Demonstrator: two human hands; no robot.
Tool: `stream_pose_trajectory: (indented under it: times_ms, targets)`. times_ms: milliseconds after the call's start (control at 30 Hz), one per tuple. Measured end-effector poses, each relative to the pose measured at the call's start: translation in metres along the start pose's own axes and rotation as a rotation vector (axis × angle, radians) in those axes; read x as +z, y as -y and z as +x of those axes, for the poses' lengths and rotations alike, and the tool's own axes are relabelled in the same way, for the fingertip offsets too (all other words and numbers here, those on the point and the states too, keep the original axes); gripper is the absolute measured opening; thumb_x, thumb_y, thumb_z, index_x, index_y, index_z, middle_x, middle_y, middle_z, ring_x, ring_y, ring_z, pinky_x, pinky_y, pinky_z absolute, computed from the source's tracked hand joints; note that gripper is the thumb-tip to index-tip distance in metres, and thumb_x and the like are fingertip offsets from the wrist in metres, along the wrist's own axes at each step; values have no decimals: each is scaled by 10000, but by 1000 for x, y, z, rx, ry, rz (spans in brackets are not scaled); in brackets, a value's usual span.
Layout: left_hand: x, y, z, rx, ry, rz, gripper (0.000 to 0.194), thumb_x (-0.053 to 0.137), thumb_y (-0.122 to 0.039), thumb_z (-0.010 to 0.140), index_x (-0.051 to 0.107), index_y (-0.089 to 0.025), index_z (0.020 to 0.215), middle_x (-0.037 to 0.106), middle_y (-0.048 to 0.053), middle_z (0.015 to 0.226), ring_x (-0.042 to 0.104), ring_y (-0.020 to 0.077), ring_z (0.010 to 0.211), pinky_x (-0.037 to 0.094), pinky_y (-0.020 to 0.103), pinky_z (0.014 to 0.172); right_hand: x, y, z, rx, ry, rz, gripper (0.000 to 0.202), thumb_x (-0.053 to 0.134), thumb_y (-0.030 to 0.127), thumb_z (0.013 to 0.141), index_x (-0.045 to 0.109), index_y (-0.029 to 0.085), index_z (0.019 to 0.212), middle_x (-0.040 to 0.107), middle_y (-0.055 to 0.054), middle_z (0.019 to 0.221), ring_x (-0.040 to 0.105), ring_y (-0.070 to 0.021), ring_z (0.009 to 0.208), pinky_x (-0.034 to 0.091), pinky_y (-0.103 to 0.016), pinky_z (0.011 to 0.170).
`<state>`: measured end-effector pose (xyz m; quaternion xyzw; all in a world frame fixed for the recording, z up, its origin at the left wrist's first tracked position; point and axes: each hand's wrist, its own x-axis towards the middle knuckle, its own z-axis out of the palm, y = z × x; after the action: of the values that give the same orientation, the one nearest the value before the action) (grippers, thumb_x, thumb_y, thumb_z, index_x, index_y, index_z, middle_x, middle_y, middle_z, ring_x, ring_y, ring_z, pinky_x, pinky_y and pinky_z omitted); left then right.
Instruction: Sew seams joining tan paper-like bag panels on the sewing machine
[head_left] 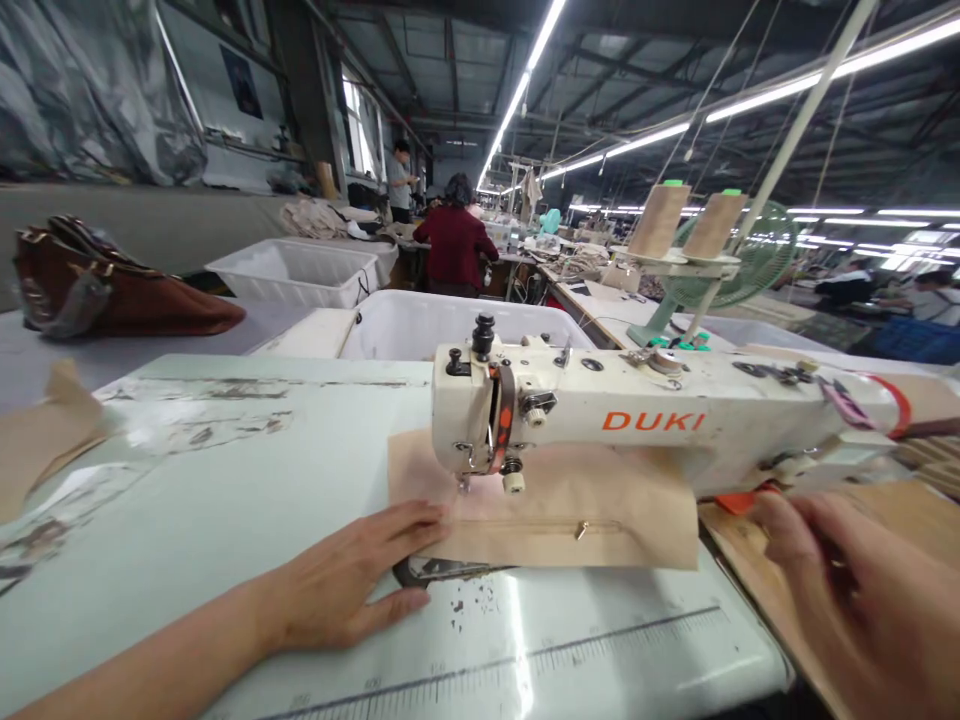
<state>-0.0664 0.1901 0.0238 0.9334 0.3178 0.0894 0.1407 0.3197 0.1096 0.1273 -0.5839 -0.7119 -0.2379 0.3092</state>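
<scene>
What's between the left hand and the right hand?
In the head view: a tan panel with a metal pull, then some brown surface.

- left hand (360, 580) lies low on the counter (300, 460), fingertips on the edge of the tan fabric (660, 520)!
- and the right hand (862, 590)?
- curled, right beside an orange-red piece (736, 502); its grip is hard to read.
- look, a metal zipper pull (582, 530) on that fabric, in front of the white sewing machine (570, 405)!
- two thread cones (660, 222) stand behind, a co-worker (455, 245) in dark red farther off.
</scene>
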Motion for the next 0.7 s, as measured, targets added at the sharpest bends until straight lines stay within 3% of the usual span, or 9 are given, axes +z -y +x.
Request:
stream_pose_trajectory:
  times_ms: [67,133,200,300,400,500,567,633,700]
  targets:
    - [2,0,-2,-4,2,16,604,524,-471,967,336,-277,1507,376,60,1542,404,279,1382,386,410,1127,20,47,-23,-125,45,86,296,428,448,975,652,267,1041,696,-100,993,650,-238,874,525,-394,729]
    - [3,-2,-3,-13,2,38,620,526,-476,965,319,-281,1516,361,61,1551,410,283,1379,386,403,1127,58,87,-40,-266,220,144,419,399,440,997,582,197,1285,592,-105,1327,587,-281,1160,514,-462,930]
    - [5,-3,-2,-26,-1,68,616,518,-482,969,314,-294,1519,342,56,1563,405,292,1381,392,417,1123,96,104,-47,-269,393,138,510,374,464,1012,493,161,1404,475,-108,1449,480,-334,1303,442,-578,1025]
    - [10,-5,6,-42,-21,110,592,493,-486,982,313,-314,1519,329,35,1569,389,295,1390,382,454,1127,135,88,-40,-230,592,175,545,300,448,1042,343,164,1506,333,-77,1529,321,-318,1417,309,-638,1119]
    - [19,-5,17,-54,-91,128,595,494,-487,983,315,-302,1520,351,28,1557,384,298,1393,361,482,1139,146,56,-23,-273,711,207,532,280,416,1053,320,154,1515,288,-64,1548,253,-269,1450,254,-560,1180]
    - [25,-4,22,-42,-145,150,617,505,-483,982,285,-306,1530,337,21,1563,371,298,1400,345,498,1145,130,40,-7,-311,735,172,524,387,378,1026,403,105,1473,374,-119,1508,359,-283,1402,338,-502,1151]
    - [25,-4,22,-42,-153,162,617,502,-474,987,262,-322,1535,300,14,1579,350,298,1412,344,502,1145,100,38,9,-332,676,162,417,462,343,992,575,141,1339,556,-120,1372,562,-282,1230,483,-447,1027]
    - [23,-5,22,-48,-158,152,608,503,-462,989,268,-325,1532,287,13,1584,334,296,1420,333,505,1151,59,39,38,-319,528,156,294,456,290,988,717,197,1086,704,-79,1084,697,-210,853,569,-330,751]
    - [20,-8,21,-40,-172,127,606,513,-458,985,287,-311,1527,307,21,1577,327,289,1424,295,502,1171,21,39,83,-307,227,155,332,425,350,1019,739,247,992,706,-38,978,640,-130,642,489,-251,585]
